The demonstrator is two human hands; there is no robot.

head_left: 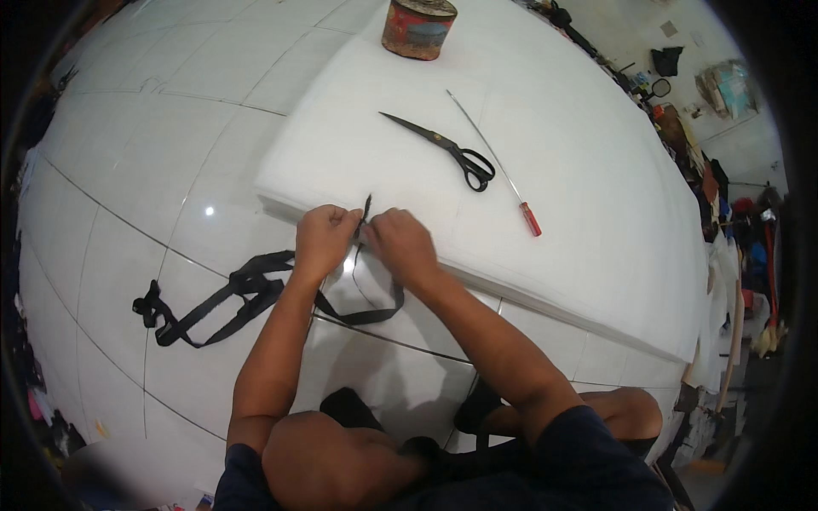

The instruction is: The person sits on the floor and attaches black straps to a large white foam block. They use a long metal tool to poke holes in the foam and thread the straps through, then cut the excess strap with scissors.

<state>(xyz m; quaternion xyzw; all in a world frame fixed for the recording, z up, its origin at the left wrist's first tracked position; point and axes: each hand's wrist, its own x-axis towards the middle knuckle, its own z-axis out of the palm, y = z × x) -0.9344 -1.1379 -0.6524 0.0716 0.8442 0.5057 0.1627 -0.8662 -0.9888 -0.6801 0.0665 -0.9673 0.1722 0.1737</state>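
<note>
Both my hands meet at the near edge of a white foam sheet [545, 153]. My left hand [326, 238] pinches a black fabric strap [366, 317] near its end, and a short dark tip sticks up between the hands. Close beside it, my right hand [400, 243] has its fingers closed on the same strap end; the fingertips are partly hidden. A thin dark thread hangs below the hands. The strap loops down under them, then runs left over the tiles in loose folds.
Black-handled scissors [452, 151] lie on the foam beyond my hands. Right of them is a long thin screwdriver [529, 218] with a red handle. A worn reddish tin [417, 32] stands at the far end. Mixed clutter [682, 145] lines the right side of the tiled floor [187, 196].
</note>
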